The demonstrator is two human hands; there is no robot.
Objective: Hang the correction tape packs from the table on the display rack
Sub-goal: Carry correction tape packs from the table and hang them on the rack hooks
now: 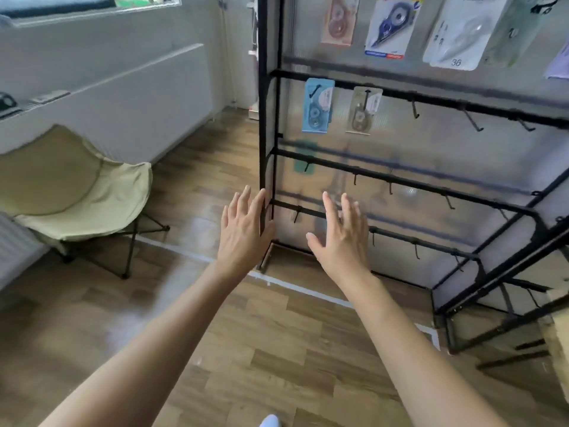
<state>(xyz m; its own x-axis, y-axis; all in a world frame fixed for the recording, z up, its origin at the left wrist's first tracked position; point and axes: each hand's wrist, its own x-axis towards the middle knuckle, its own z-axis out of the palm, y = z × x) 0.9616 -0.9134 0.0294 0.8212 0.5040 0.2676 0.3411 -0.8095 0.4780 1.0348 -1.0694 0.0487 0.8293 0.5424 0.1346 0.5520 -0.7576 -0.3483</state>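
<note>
Looking forward and down, the head view has both bare arms stretched out toward the lower left part of the rack (400, 95). The left hand (243, 232) is flat, its back to the camera, fingers straight and slightly spread, holding nothing. Its fingertips overlap the rack's left post (262, 118), and whether they touch it cannot be told. The right hand (341, 238) is just right of it, also flat with straight, spread fingers and the thumb out to the left. It holds nothing and sits in front of the bottom rails.

Packs hang on the rack's upper rows. On the top row, left to right, are a pink pack (338, 21), a blue-and-white pack (391, 26) and a white pack (458, 35) marked 36, with more cut off at the right edge. On the second rail a blue pack (317, 106) hangs near the left post, with a grey pack (363, 110) just right of it, apart from it. Hooks (415, 109) line that rail further right and the two rails below. A translucent panel (431, 155) backs the black frame.

Left of the rack a pale folding chair (70, 186) stands on the wood floor (246, 349) by a white wall (138, 97), under a window (61, 4). A white tape line (295, 286) crosses the floor near the rack's foot.
</note>
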